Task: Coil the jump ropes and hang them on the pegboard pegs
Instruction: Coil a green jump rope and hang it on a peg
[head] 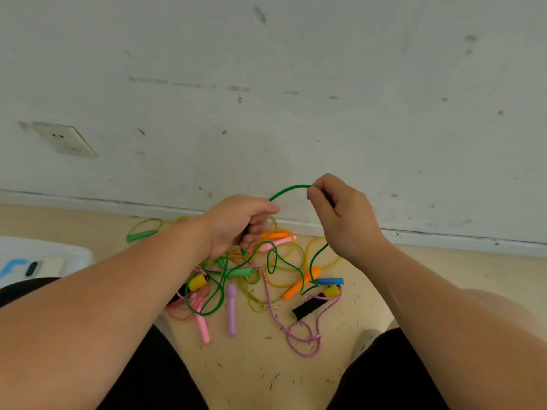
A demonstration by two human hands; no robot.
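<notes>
- Jump ropes (pixel 266 276), head view: a tangled heap on the floor close to the wall, in front of the person's knees. Which cord joins which handle cannot be traced through the tangle.
- Green rope (pixel 288 189): one arc is lifted between both hands and the rest trails in loops down into the heap. The stretch inside each hand is hidden.
- Left hand (pixel 236 223): fingers curled round the green rope. A dark object in the palm is too covered to identify.
- Right hand (pixel 343 214): thumb and forefinger pinch the green rope at the top of the arc.
- White container (pixel 44 253): cut off by the left edge and partly hidden by the left forearm; its contents are blurred.
- Floor (pixel 251 374): pale beige, smooth, strewn with short dark fibres. Dark trousers (pixel 148 365) cover the lower corners.
- Wall (pixel 266 84): off-white with grey scuffs, a white baseboard (pixel 444 236) at its foot and a cream socket plate (pixel 63 139) at left.
- Materials: the green rope is thin and glossy; the braided pink rope (pixel 299 335) is woven and speckled. The handles are short rods: purple handle (pixel 232 309), pink handle (pixel 203 327), orange handle (pixel 300 284), blue handle (pixel 330 281) and a matt black handle (pixel 309 307).
</notes>
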